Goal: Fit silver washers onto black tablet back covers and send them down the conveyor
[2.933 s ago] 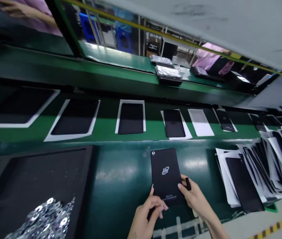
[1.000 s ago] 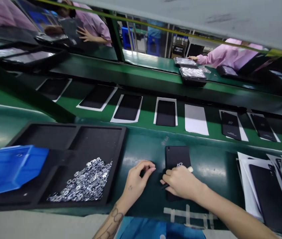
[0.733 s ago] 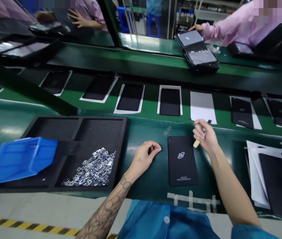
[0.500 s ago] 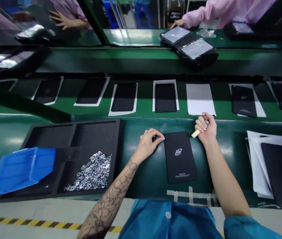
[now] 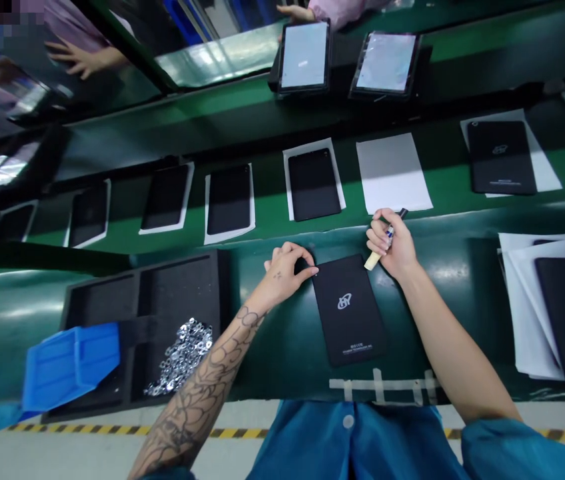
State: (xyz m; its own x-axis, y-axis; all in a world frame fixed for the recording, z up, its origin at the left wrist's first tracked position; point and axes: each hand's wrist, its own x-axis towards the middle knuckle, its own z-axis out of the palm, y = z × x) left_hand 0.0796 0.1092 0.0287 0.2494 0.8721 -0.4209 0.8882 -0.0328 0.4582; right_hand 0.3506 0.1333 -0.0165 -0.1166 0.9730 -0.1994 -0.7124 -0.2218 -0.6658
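Observation:
A black tablet back cover [image 5: 347,320] with a silver logo lies flat on the green bench. My left hand [image 5: 287,270] is at its top left corner, thumb and forefinger pinched together there; whatever is between them is too small to make out. Off the top right corner, my right hand [image 5: 390,243] has its fingers curled round a pen-like stick [image 5: 373,259] with a pale yellow end and a black end. The yellow end points down near the cover's edge.
At left, a black divided tray [image 5: 177,280] contains many small metal rings [image 5: 187,353] and a blue bin [image 5: 72,363]. Covers on white sheets [image 5: 315,183] line the belt behind; one sheet [image 5: 393,172] is bare. More covers and sheets [image 5: 527,300] lie right. Co-workers' hands [image 5: 80,57] show beyond.
The view has tilted and shifted. My right hand has turned slightly, showing more of the stick, its yellow end closer to the cover. My left hand stays pinched at the corner.

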